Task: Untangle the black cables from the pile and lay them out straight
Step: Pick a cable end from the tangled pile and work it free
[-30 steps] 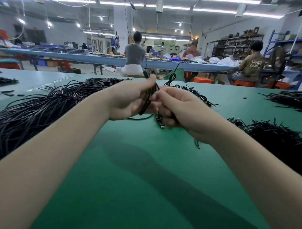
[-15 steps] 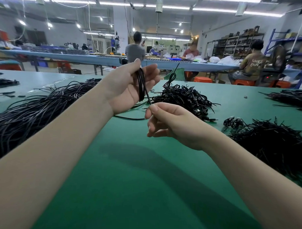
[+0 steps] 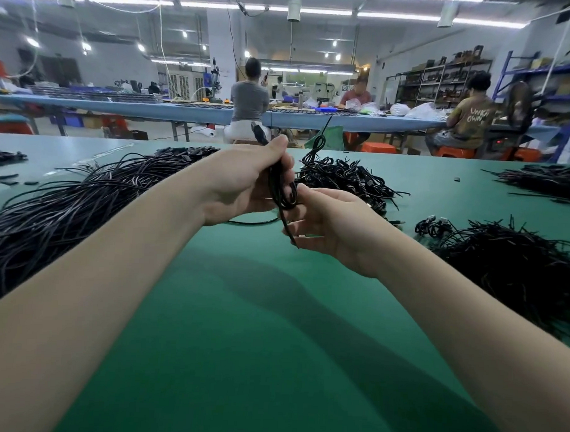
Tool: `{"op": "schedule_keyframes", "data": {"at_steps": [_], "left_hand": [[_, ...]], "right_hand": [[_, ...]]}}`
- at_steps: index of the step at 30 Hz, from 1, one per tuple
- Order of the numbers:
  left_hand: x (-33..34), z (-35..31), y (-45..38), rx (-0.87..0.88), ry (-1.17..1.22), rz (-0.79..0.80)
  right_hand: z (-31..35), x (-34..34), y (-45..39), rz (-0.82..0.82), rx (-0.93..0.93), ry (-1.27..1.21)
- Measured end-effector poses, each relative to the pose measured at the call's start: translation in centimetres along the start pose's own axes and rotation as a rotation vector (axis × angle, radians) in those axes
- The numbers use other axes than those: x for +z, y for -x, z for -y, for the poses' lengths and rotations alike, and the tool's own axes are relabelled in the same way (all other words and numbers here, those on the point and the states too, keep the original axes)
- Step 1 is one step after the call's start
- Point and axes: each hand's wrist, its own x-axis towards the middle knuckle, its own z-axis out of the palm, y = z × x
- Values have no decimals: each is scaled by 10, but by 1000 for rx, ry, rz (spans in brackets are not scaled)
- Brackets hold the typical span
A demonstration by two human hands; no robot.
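Note:
My left hand (image 3: 242,185) grips a coiled black cable (image 3: 279,189) above the green table (image 3: 256,344); the cable's plug sticks up past my thumb. My right hand (image 3: 332,224) is just to the right and lower, fingers curled at the loose lower end of the same cable, which hangs down to about the palm. Behind my hands lies the tangled pile of black cables (image 3: 346,179). A large sheaf of straightened black cables (image 3: 67,208) stretches across the table's left side.
Another heap of black cables (image 3: 517,266) lies on the right, with a smaller bundle (image 3: 546,183) at the far right. Small cable bits sit at the far left edge. Beyond the table, several people sit at a long blue workbench (image 3: 200,111).
My left hand has lowered with the coil and my right hand has risen to meet it, now holding the cable's lower end. A second ago both hands were together on the coil.

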Motion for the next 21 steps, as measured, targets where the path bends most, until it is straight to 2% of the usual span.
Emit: {"op": "schedule_keyframes", "data": {"at_steps": [3, 6, 9, 17, 19, 21], "left_hand": [[-1, 1, -1, -17, -166, -72], [3, 2, 0, 1, -103, -58], [7, 4, 2, 8, 3, 40], [10, 11, 0, 102, -7, 82], [10, 13, -2, 113, -36, 74], [9, 15, -4, 112, -46, 67]], "right_hand": [[0, 3, 1, 3, -18, 87], [-2, 9, 2, 24, -61, 219], [-3, 15, 5, 36, -123, 321], [-2, 25, 7, -49, -288, 479], [-2, 25, 7, -49, -284, 471], [-1, 23, 8, -17, -227, 334]]}}
